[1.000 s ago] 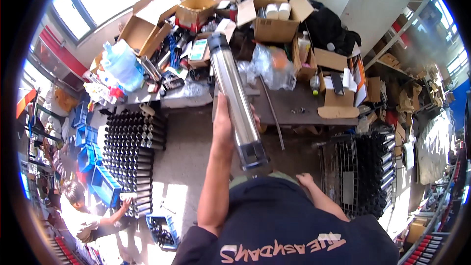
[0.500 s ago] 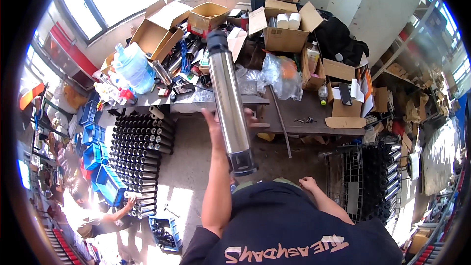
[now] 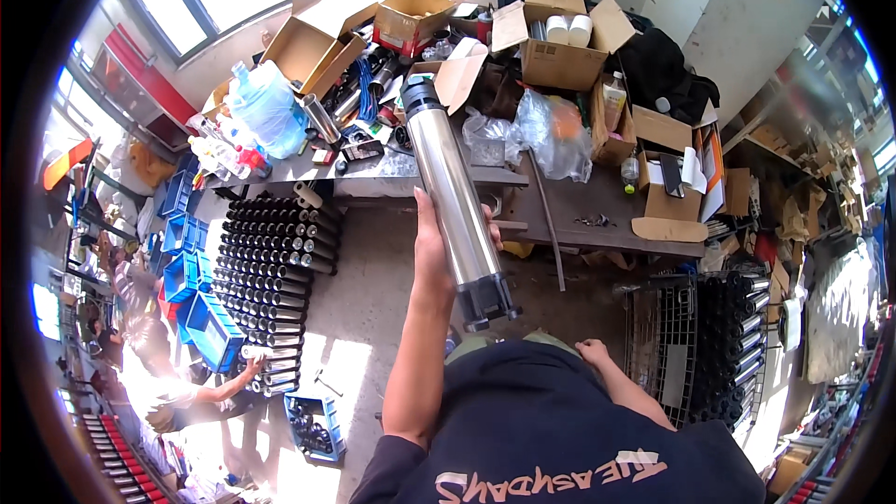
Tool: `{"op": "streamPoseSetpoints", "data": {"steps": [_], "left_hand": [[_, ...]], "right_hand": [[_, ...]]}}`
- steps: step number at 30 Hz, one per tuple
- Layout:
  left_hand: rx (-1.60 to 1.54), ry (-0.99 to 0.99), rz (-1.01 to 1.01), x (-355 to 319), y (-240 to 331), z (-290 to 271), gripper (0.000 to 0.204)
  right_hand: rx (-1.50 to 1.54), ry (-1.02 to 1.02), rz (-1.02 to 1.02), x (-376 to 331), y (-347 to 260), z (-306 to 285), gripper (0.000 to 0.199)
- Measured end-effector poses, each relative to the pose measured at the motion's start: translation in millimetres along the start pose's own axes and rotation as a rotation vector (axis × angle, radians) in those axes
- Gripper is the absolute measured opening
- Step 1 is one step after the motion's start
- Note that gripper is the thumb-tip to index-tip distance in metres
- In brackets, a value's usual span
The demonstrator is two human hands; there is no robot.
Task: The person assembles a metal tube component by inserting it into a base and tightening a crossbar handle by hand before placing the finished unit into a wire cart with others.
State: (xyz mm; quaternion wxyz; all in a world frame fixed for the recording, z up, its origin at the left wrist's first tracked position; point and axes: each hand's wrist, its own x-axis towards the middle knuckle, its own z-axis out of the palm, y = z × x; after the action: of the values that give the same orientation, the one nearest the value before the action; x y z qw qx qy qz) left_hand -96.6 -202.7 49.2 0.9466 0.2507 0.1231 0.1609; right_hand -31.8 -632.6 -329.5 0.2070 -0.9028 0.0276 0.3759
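Note:
My left hand (image 3: pixel 432 241) is wrapped around a long polished steel cylinder (image 3: pixel 452 191) with black end pieces. The cylinder is tilted, its far end leaning left over the edge of the cluttered bench. Its near black end (image 3: pixel 487 301), with short projections around the rim, points toward my body. My fingers lie partly hidden behind the tube, and their tips show on its right side. My right hand (image 3: pixel 593 350) hangs low beside my waist with fingers curled, and nothing shows in it.
Ahead, a dark bench (image 3: pixel 607 233) carries cardboard boxes, plastic bags, bottles and a metal bar. Many stacked cylinders (image 3: pixel 266 271) stand at left beside blue crates (image 3: pixel 213 331), where another person (image 3: pixel 163 383) reaches toward them. A wire cage (image 3: pixel 661 341) with more cylinders stands right.
The steel cylinder has tilted further, its near end swinging right and its far end dropping slightly in view. My left hand has turned with it. My right hand stays low at my side.

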Motion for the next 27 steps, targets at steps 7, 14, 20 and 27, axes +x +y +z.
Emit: {"op": "streamPoseSetpoints", "data": {"steps": [7,14,20,27], "left_hand": [[-0.173,-0.153,-0.045,-8,9,4,0.076],[-0.184,-0.15,-0.032,-8,8,11,0.078],[-0.094,0.033,-0.165,1,18,10,0.08],[-0.319,-0.043,-0.23,5,12,1,0.081]], "right_hand": [[-0.025,-0.079,0.057,-3,-19,-1,0.044],[0.072,-0.002,-0.084,26,-16,8,0.039],[-0.018,0.027,-0.083,38,-48,7,0.038],[0.113,0.213,-0.246,80,-157,-12,0.067]]}}
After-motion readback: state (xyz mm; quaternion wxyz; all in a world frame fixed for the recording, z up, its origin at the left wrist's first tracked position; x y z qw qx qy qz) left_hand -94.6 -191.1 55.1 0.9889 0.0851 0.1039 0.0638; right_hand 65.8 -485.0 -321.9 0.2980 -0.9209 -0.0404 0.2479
